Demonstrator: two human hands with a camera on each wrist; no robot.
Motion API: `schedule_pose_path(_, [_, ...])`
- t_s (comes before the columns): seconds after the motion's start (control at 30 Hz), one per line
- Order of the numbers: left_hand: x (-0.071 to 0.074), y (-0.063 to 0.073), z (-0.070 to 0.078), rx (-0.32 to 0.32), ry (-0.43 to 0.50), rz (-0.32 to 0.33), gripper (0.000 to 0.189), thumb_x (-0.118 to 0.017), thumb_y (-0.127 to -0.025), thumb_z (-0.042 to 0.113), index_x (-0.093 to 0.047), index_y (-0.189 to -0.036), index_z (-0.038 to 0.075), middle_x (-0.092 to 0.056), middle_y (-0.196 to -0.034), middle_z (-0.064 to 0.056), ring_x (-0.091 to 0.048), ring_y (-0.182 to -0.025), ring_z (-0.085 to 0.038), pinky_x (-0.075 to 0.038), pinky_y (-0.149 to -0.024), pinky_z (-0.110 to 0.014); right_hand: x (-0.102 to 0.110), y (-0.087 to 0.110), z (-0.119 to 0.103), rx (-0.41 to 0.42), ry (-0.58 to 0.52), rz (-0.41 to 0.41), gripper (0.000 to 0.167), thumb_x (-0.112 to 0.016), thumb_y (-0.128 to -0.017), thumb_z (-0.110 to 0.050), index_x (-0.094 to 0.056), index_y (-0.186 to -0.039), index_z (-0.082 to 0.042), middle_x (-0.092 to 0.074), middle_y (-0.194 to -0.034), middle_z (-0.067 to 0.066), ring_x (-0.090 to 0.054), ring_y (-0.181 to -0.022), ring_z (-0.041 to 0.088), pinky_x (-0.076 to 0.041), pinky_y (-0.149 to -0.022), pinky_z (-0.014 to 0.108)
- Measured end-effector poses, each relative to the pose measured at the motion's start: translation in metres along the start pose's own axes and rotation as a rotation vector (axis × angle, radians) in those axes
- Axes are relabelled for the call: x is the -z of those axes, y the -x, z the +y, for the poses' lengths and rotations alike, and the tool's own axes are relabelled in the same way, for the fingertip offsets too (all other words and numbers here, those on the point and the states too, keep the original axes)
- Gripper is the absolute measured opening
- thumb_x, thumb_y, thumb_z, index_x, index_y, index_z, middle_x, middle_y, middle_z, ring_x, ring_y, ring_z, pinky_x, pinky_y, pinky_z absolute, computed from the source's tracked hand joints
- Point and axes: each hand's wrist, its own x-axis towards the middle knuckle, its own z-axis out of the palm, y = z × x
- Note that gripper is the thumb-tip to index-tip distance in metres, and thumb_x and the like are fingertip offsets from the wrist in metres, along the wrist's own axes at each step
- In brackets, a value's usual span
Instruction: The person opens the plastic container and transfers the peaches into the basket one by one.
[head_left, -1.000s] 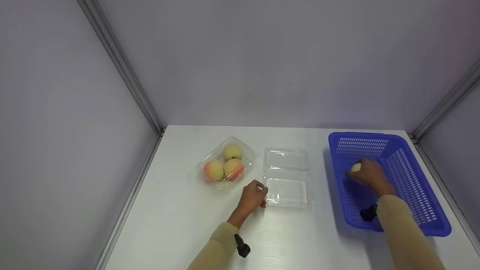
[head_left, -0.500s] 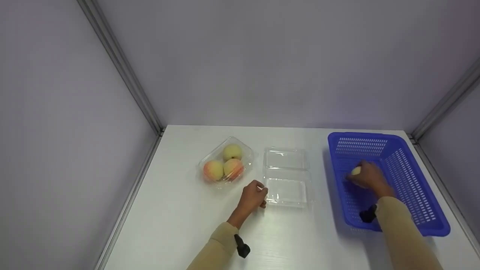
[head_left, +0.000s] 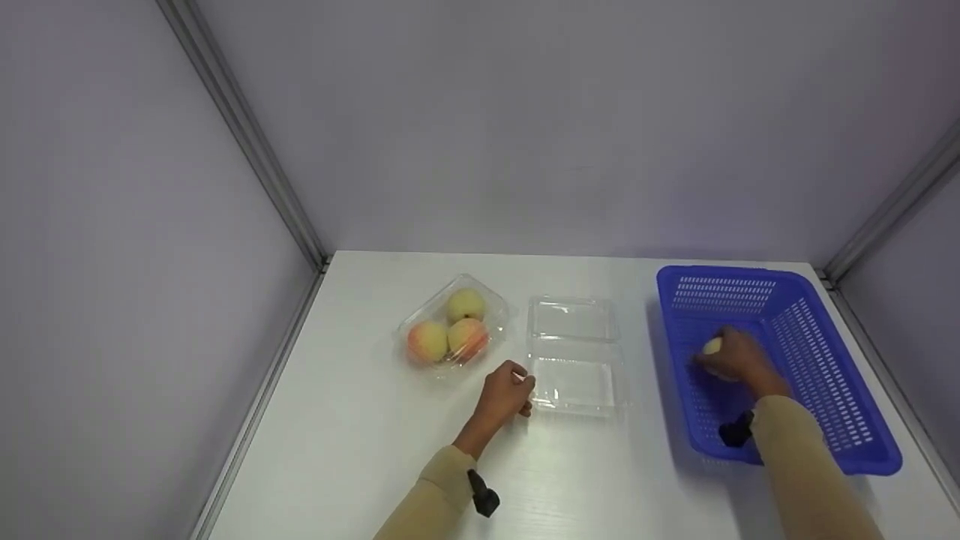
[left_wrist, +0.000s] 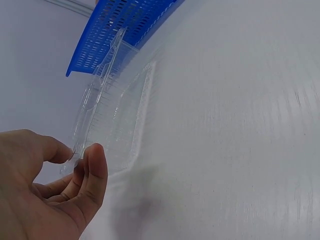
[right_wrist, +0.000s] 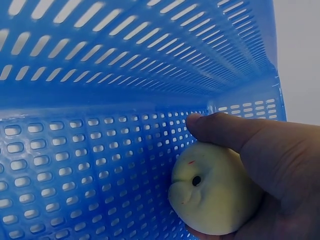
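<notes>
Near the right edge of the surface (head_left: 352, 465), the right hand (head_left: 739, 356) curls its grip round a pale peach (right_wrist: 220, 190) inside the blue basket (head_left: 735, 273), while the left hand (head_left: 504, 391) pinches the open box (head_left: 574, 382), unfilled (the filled box (head_left: 435, 311), with three peaches (head_left: 427, 341), looks done).

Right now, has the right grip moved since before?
Yes, slightly: in the head view, the right grip has shifted nearer, away from the blue perforated basket's far rim.

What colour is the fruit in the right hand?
The fruit is mostly pale yellow where it shows, clearest in the right wrist view.
</notes>
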Motion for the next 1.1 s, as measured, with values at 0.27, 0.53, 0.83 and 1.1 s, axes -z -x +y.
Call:
schedule_pose_path(0.27, [0.001, 0.0, -0.004, -0.01, 0.013, -0.007, 0.02, -0.065, -0.103, 0.017, -0.062, -0.113, 0.0, -0.064, -0.08, -0.004, -0.065, -0.055, -0.011, -0.064, -0.059, -0.037, -0.002, 0.0, 0.001, 0.048, 0.031, 0.026, 0.084, -0.077, -0.092, -0.035, -0.042, -0.14, 0.024, -0.057, -0.126, 0.043, -0.062, -0.108, 0.052, -0.057, -0.093, 0.064])
schedule_pose_path(0.53, [0.0, 0.001, -0.004, -0.01, 0.024, -0.011, 0.02, -0.064, -0.103, 0.018, -0.063, -0.114, 0.001, -0.064, -0.08, -0.004, -0.065, -0.056, -0.01, -0.062, -0.056, -0.033, 0.001, 0.003, 0.0, 0.031, 0.0, -0.022, 0.084, -0.075, -0.095, -0.035, -0.039, -0.145, 0.023, -0.056, -0.132, 0.043, -0.06, -0.115, 0.053, -0.053, -0.1, 0.068])
schedule_pose_path(0.83, [0.0, 0.001, -0.001, -0.002, 0.019, -0.016, 0.021, -0.064, -0.103, 0.017, -0.062, -0.114, 0.0, -0.064, -0.08, -0.005, -0.065, -0.057, -0.011, -0.064, -0.058, -0.037, 0.008, 0.009, -0.005, 0.058, 0.042, -0.018, 0.083, -0.072, -0.098, -0.034, -0.038, -0.145, 0.024, -0.054, -0.133, 0.046, -0.059, -0.117, 0.055, -0.052, -0.102, 0.069])
schedule_pose_path(1.1, [0.001, 0.003, -0.001, 0.006, 0.017, -0.027, 0.022, -0.063, -0.103, 0.018, -0.061, -0.116, 0.0, -0.065, -0.082, -0.006, -0.065, -0.056, -0.011, -0.062, -0.057, -0.034, 0.015, 0.015, -0.01, 0.046, 0.044, -0.021, 0.083, -0.07, -0.099, -0.037, -0.038, -0.147, 0.022, -0.051, -0.139, 0.045, -0.053, -0.125, 0.06, -0.044, -0.109, 0.074])
